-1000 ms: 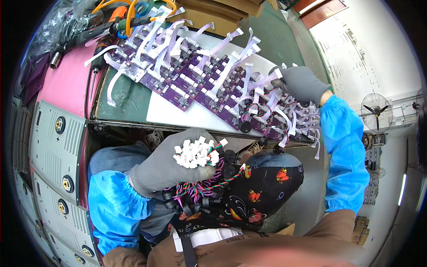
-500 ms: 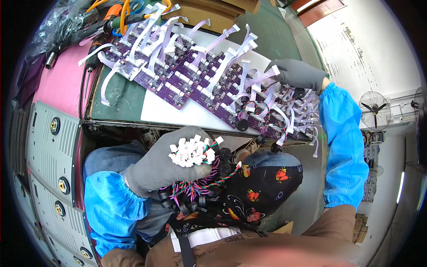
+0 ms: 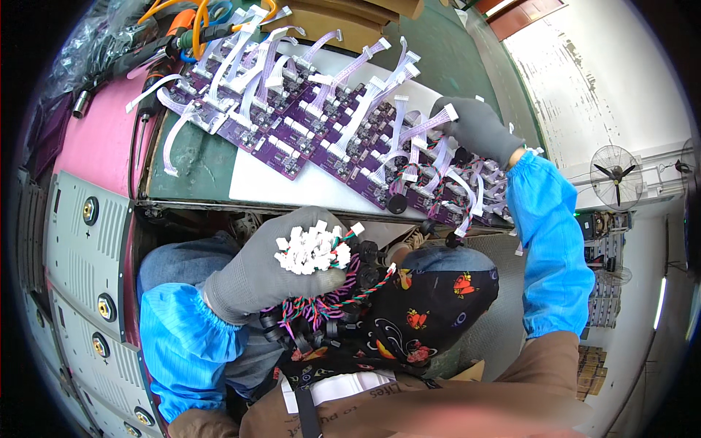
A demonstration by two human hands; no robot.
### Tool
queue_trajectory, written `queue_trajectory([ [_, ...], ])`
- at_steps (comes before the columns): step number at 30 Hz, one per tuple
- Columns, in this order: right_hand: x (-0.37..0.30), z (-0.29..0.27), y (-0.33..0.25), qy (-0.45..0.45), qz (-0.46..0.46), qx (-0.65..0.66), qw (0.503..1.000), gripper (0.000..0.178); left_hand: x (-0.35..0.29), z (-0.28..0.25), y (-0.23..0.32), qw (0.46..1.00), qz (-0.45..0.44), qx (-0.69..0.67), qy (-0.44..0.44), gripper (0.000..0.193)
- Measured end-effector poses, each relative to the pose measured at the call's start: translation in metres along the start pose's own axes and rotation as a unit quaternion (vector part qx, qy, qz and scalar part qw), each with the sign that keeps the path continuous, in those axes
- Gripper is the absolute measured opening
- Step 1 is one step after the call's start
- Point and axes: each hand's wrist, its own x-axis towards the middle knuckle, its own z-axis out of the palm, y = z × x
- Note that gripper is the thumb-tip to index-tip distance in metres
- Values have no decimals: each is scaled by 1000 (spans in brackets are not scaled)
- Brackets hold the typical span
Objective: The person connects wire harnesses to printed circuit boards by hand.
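Held over my lap, my gloved left hand (image 3: pixel 274 266) is closed round a thick bundle of cables (image 3: pixel 314 248). Their white connectors bunch at the top, and twisted red, green and black wires with round black ends hang below. Across the bench, purple circuit boards (image 3: pixel 285 150) lie in overlapping rows, with white ribbon cables (image 3: pixel 354 69) standing up from them. My gloved right hand (image 3: pixel 478 128) is over the boards at the right end, among ribbon cables and twisted wires. Its fingertips are hidden behind a ribbon cable, so what they hold, if anything, does not show.
A white foam sheet (image 3: pixel 263 182) lies under the boards on the green bench. At the left are a screwdriver (image 3: pixel 146 106), a power tool with orange hose and plastic bags. Grey vented panels (image 3: pixel 80 248) stand at my left. A cardboard box (image 3: pixel 343 25) sits behind the boards.
My right hand and forearm have shifted slightly left along the boards. The left hand keeps its grip on the cable bundle in nearly the same place.
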Motion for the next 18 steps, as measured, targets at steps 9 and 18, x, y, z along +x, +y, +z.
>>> queue_trajectory([
  [9, 1, 17, 7, 24, -10, 57, 998, 32, 1, 2, 7, 1000, -7, -7, -3, 42],
  [18, 0, 22, 7, 25, -30, 105, 994, 30, 0, 2, 4, 998, -28, -59, -3, 41],
])
